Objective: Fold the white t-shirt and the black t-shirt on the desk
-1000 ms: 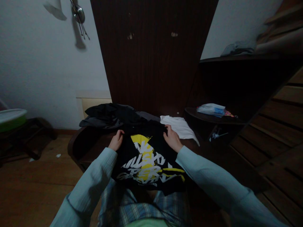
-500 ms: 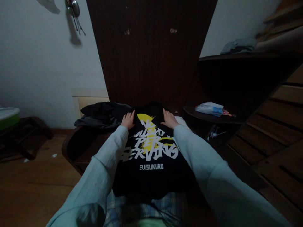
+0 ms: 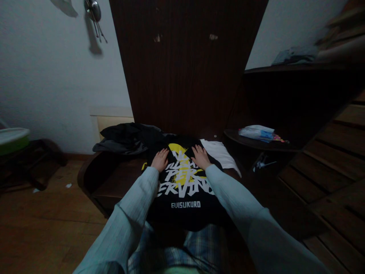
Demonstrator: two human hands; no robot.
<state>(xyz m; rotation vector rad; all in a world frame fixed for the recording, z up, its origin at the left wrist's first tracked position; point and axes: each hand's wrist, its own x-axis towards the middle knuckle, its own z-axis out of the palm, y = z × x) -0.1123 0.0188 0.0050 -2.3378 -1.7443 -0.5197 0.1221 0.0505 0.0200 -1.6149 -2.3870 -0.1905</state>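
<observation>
dim room, with a white wall [image 3: 51, 76] on the left and a tall dark wooden panel [image 3: 185, 68] straight ahead, wooden floorboards below. low dark wooden table [image 3: 114, 182] stands in front of the person, and a black t-shirt [image 3: 182, 190] with white and yellow lettering lies spread on it, its near hem hanging off the table edge over the person's plaid-clad lap. left hand [image 3: 160, 160] rests flat on the upper left of the print, fingers stretched out and palm down, grasping nothing. right hand [image 3: 201, 156] lies the same way on the upper right of the print, fingers splayed, pressing on the cloth with nothing clasped. both arms wear pale blue sleeves [image 3: 128, 224]. heap of dark clothes [image 3: 128, 137] sits on the table just left of and behind the t-shirt, touching it. white folded garment [image 3: 219, 153] lies just to the right of the shirt, partly under its edge. further right a dark shelf holds a plastic packet [image 3: 256, 133]. green and white basin [image 3: 13, 139] sits on a low stand at the far left, and metal utensils [image 3: 95, 15] hang on the wall
</observation>
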